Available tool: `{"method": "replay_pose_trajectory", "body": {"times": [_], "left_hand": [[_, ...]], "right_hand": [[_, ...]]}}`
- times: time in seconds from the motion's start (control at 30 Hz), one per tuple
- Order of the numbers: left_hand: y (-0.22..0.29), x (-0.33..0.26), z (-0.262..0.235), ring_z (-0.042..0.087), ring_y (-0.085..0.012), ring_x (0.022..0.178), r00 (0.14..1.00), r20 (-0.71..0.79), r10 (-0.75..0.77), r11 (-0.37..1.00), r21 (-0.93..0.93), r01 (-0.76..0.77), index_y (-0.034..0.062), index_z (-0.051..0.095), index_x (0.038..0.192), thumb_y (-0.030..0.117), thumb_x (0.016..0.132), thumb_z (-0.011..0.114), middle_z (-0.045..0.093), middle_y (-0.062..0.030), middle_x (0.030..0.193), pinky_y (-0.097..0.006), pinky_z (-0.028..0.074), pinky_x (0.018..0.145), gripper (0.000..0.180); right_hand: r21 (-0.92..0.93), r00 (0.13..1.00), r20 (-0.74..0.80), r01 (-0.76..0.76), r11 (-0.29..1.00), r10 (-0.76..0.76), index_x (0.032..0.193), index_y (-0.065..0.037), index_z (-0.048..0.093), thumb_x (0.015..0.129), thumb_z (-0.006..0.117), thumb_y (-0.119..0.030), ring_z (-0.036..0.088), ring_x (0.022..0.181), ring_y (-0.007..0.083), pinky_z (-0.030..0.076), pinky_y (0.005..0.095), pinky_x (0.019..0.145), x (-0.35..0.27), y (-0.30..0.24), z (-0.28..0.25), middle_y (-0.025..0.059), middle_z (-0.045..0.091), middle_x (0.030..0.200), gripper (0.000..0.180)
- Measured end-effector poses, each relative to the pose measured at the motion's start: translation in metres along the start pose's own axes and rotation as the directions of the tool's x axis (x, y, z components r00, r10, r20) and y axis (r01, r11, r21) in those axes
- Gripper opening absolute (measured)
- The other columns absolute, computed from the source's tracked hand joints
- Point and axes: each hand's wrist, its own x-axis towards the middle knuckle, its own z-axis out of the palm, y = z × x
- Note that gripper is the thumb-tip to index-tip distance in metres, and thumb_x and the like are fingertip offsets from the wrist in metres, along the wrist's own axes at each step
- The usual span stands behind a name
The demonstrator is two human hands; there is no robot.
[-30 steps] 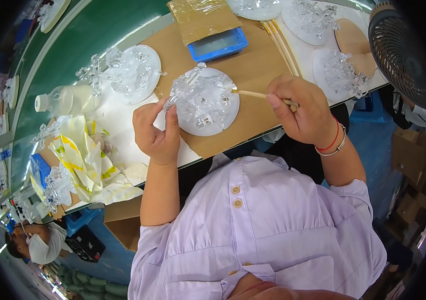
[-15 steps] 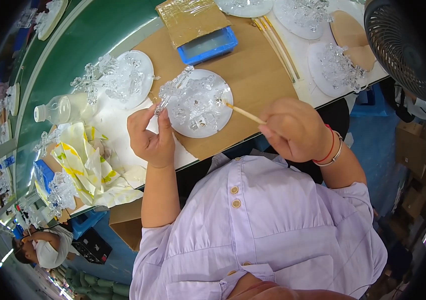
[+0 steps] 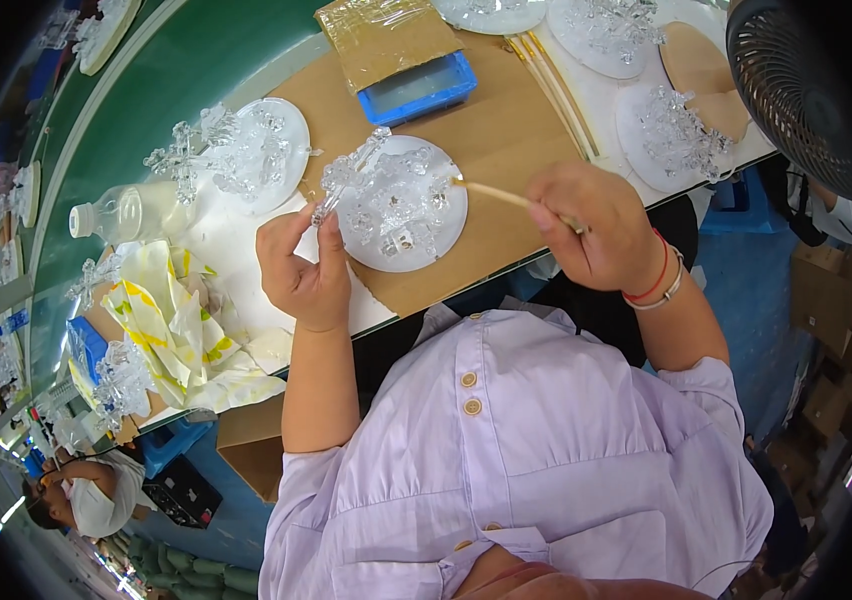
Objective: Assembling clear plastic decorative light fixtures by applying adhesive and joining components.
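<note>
The right hand [image 3: 591, 225], clamped on a thin wooden stick [image 3: 491, 190], has drawn nearer the clear glass piece [image 3: 351, 175] (pinched by the left hand [image 3: 301, 265]).

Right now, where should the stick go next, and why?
Probably a short way left, onto the clear glass piece pinched in the left hand. The thin wooden stick in the right hand has its tip over the white round plate, apart from that piece.
</note>
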Motion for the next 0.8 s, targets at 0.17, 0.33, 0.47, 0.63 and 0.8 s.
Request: {"method": "replay_pose_trajectory", "body": {"times": [0.17,0.33,0.47,0.63,0.8], "left_hand": [[-0.001,-0.001,0.000,0.059,-0.0207,0.078,1.000,-0.001,0.005,1.000,0.009,-0.005,0.0005,0.065,0.098,-0.003,0.077,0.074,0.069,-0.0087,0.089,-0.028,0.047,0.071,0.023],[0.002,0.001,0.000,0.059,-0.0202,0.077,1.000,-0.013,-0.014,1.000,-0.005,0.014,0.0007,0.066,0.098,-0.002,0.077,0.074,0.066,-0.0081,0.086,-0.028,0.046,0.071,0.022],[0.001,-0.001,0.003,0.058,-0.0195,0.076,0.999,-0.015,-0.047,0.999,-0.028,0.047,0.0008,0.067,0.097,-0.002,0.077,0.074,0.065,-0.0076,0.084,-0.027,0.046,0.070,0.021],[0.001,0.000,0.001,0.058,-0.0187,0.076,0.999,-0.026,-0.031,0.999,-0.026,0.030,0.0007,0.067,0.098,-0.002,0.078,0.074,0.064,-0.0075,0.085,-0.027,0.045,0.069,0.022],[0.001,0.000,0.002,0.058,-0.0186,0.076,0.999,-0.023,-0.024,0.999,-0.037,0.024,0.0008,0.067,0.099,-0.002,0.078,0.074,0.065,-0.0079,0.085,-0.027,0.046,0.069,0.023]], "right_hand": [[0.089,0.998,0.046,-0.043,0.995,0.039,0.089,-0.004,0.049,0.083,0.061,0.004,0.056,0.060,0.0283,0.045,0.0354,0.052,-0.016,-0.021,-0.009,0.0141,0.061,0.081,0.015],[0.117,0.999,0.027,-0.024,0.993,0.021,0.088,-0.003,0.048,0.083,0.061,0.003,0.056,0.058,0.0276,0.044,0.0351,0.051,-0.025,-0.032,-0.004,0.0141,0.061,0.082,0.015],[0.113,1.000,0.000,0.004,0.994,-0.004,0.087,-0.003,0.049,0.082,0.062,0.003,0.055,0.058,0.0279,0.044,0.0350,0.051,-0.024,-0.029,0.011,0.0142,0.061,0.083,0.015],[0.111,0.999,-0.034,-0.004,0.994,0.007,0.087,-0.003,0.049,0.082,0.062,0.003,0.056,0.059,0.0286,0.045,0.0349,0.051,-0.022,-0.028,0.016,0.0139,0.061,0.081,0.015],[0.113,0.993,-0.049,-0.106,0.988,0.112,0.087,-0.003,0.049,0.085,0.059,0.004,0.058,0.060,0.0262,0.046,0.0323,0.053,-0.017,-0.023,0.004,0.0127,0.061,0.078,0.012]]}}
